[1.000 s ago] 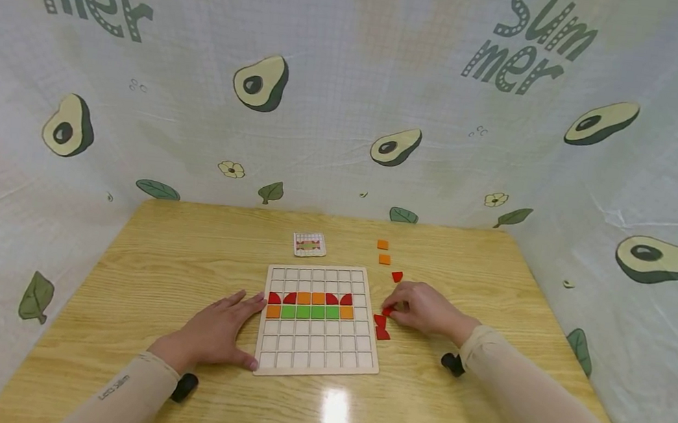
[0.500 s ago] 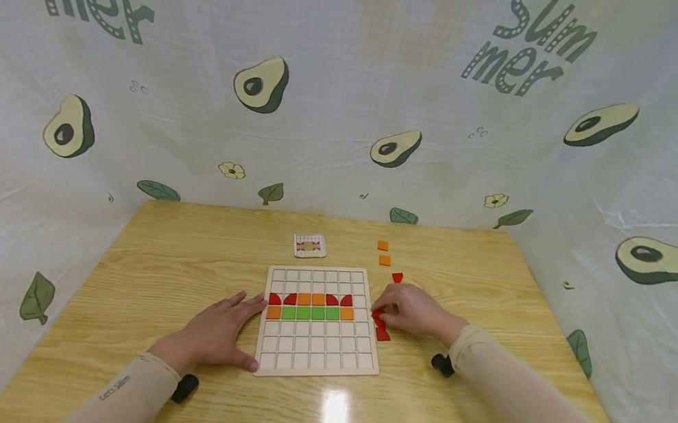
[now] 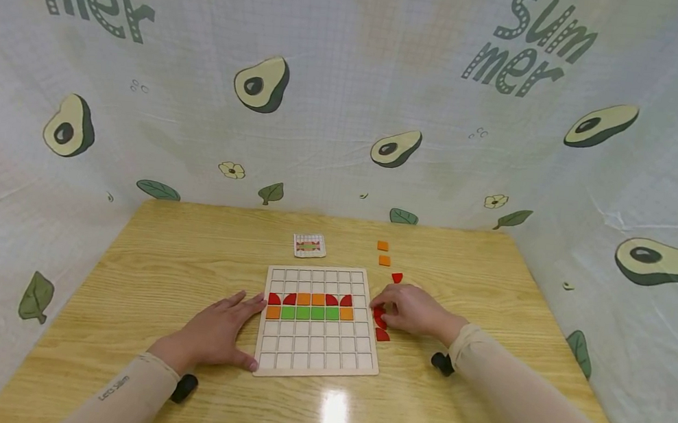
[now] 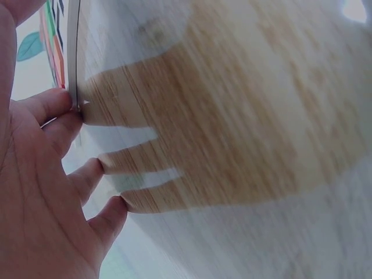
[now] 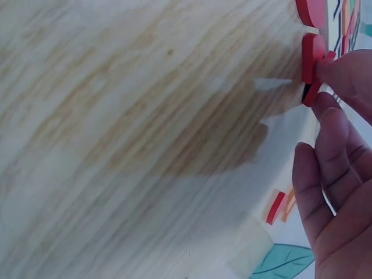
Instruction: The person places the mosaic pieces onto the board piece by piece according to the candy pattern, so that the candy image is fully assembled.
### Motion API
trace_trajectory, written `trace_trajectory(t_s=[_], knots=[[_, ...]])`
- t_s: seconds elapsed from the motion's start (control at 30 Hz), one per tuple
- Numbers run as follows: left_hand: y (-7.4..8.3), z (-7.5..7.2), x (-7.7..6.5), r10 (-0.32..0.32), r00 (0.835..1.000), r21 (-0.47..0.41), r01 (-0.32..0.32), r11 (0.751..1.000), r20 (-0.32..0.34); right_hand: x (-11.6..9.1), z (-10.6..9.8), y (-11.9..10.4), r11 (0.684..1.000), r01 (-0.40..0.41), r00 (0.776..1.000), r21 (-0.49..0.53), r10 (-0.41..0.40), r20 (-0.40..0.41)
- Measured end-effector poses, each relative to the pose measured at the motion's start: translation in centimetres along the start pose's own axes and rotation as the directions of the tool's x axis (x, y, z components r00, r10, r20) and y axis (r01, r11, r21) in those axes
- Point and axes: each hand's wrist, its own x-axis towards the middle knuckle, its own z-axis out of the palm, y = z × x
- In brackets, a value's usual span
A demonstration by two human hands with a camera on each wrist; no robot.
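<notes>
A pale wooden grid board [image 3: 315, 361] lies on the table, with red, orange and green pieces set in two rows of its cells. My left hand [image 3: 216, 333] rests with spread fingers along the board's left edge, thumb near the lower corner. Just off the right edge, my right hand [image 3: 418, 311] pinches a red quarter-round piece [image 5: 314, 87] between thumb and finger, tilted against another red piece [image 5: 310, 52]. A further red piece [image 3: 382, 335] lies just below these. Fingers partly hide the pinched piece in the head view.
Beyond the right hand lie a loose red piece [image 3: 397, 277] and two orange squares, one nearer [image 3: 385, 261] and one farther [image 3: 383, 246]. A small pattern card [image 3: 310, 246] sits behind the board. Patterned cloth [image 3: 338, 101] hangs behind the table.
My right hand has moved slightly left toward the board's edge with a red piece, in among the other red pieces there. The left hand and board have stayed put.
</notes>
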Motion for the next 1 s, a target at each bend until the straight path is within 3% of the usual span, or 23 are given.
trace_trajectory(t_s=[0.3, 0.63, 1.0], knots=[[-0.02, -0.02, -0.02, 0.001, 1.0, 0.003, -0.001, 1.0, 0.001, 0.02, 0.03, -0.02, 1.0, -0.012, 1.0, -0.008, 0.012, 0.003], [-0.04, 0.03, -0.04, 0.007, 1.0, 0.001, -0.007, 1.0, 0.0, 0.14, 0.42, -0.35, 0.994, -0.048, 0.999, 0.1, 0.049, -0.006], [-0.08, 0.13, 0.0, 0.008, 1.0, 0.005, -0.008, 1.0, -0.002, 0.15, 0.53, -0.5, 0.999, -0.014, 1.0, 0.042, 0.015, -0.006]])
